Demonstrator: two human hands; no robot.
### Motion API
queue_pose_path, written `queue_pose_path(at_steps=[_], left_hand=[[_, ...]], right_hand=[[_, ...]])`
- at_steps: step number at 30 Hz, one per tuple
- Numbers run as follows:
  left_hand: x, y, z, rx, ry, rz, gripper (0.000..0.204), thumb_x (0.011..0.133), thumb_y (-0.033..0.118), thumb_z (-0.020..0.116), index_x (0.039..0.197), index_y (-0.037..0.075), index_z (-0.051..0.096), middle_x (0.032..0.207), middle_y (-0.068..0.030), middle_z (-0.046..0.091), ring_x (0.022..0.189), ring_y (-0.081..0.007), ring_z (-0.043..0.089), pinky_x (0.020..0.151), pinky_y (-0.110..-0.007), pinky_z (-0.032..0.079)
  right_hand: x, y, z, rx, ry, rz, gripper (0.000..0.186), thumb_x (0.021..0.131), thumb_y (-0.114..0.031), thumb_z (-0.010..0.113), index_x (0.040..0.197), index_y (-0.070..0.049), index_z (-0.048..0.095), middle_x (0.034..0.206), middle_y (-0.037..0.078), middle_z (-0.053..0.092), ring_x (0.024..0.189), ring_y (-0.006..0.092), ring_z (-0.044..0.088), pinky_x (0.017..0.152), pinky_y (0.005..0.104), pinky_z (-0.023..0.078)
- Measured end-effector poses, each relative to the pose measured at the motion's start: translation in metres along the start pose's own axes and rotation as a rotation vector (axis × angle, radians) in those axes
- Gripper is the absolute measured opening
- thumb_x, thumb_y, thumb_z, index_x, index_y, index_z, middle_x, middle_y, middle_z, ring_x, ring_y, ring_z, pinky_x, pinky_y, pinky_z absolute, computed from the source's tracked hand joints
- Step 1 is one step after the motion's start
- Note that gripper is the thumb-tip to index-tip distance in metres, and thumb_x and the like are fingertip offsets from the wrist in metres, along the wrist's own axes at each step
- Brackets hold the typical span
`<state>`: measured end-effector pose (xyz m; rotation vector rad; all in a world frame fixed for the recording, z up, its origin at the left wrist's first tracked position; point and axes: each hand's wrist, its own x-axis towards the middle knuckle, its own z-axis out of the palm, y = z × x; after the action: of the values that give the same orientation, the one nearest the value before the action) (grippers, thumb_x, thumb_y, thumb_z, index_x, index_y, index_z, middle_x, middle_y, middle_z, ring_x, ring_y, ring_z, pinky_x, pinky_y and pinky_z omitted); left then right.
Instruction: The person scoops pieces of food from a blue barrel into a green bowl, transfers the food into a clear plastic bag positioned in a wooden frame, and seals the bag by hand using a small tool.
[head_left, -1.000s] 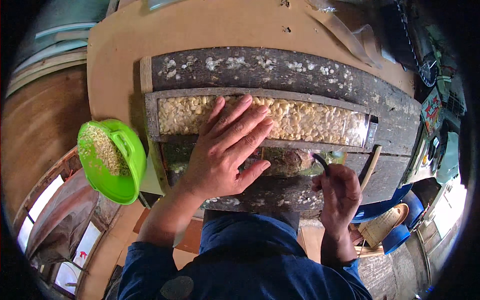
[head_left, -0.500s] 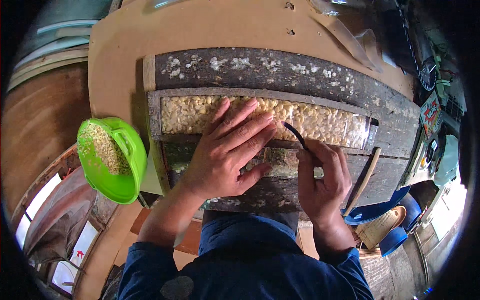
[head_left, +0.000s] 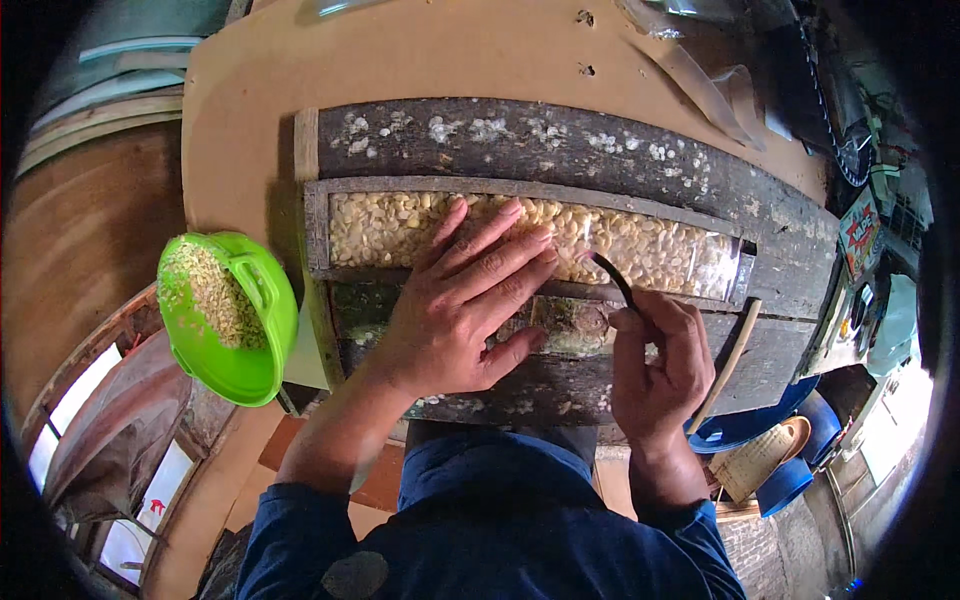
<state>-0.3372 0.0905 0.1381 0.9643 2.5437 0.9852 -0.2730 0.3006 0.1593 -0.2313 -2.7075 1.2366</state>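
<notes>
A long clear plastic bag of pale split beans (head_left: 650, 234) lies flat inside a narrow wooden frame (head_left: 480, 186) on dark, weathered boards. My left hand (head_left: 465, 300) rests open on the bag, palm down, its fingers spread over the middle of the beans. Just right of those fingertips, my right hand (head_left: 665, 365) is closed around a thin, curved black stick (head_left: 617, 282). The stick's reddish tip is at the bag's surface; whether it touches the plastic I cannot tell.
A green plastic tub (head_left: 283, 330) holding pale bean bits stands at the left. A slim wooden rod (head_left: 728, 365) lies on the boards right of my right hand. Blue containers (head_left: 815, 425) stand low at the right, and clear plastic sheeting (head_left: 700, 95) lies at the far right.
My right hand has shifted slightly right with the black stick, whose tip is now further right along the bag. My left hand stays on the same part of the bag.
</notes>
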Motion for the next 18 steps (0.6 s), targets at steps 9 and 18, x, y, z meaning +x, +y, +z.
queue_pose_path(at_steps=[9, 18], left_hand=[[0.006, 0.008, 0.0, 0.08, 0.033, -0.01, 0.056, 0.082, 0.038, 0.069, 0.13, 0.009, 0.061, 0.136, -0.0095, 0.055, 0.136, -0.0306, 0.044, 0.117, -0.058, 0.017], [0.006, 0.019, 0.001, 0.168, 0.118, -0.099, 0.049, 0.081, 0.042, 0.068, 0.121, 0.014, 0.068, 0.134, -0.0123, 0.055, 0.134, -0.0332, 0.043, 0.117, -0.055, 0.015]], right_hand=[[-0.024, 0.02, -0.025, 0.062, 0.026, 0.085, 0.022, 0.08, 0.009, 0.068, 0.1, 0.002, 0.065, 0.085, 0.012, 0.066, 0.067, 0.0152, 0.065, 0.061, 0.0257, 0.052], [-0.032, 0.031, -0.04, 0.033, 0.012, 0.106, 0.024, 0.079, 0.01, 0.066, 0.101, 0.002, 0.065, 0.082, 0.011, 0.065, 0.067, 0.017, 0.064, 0.062, 0.0272, 0.051]])
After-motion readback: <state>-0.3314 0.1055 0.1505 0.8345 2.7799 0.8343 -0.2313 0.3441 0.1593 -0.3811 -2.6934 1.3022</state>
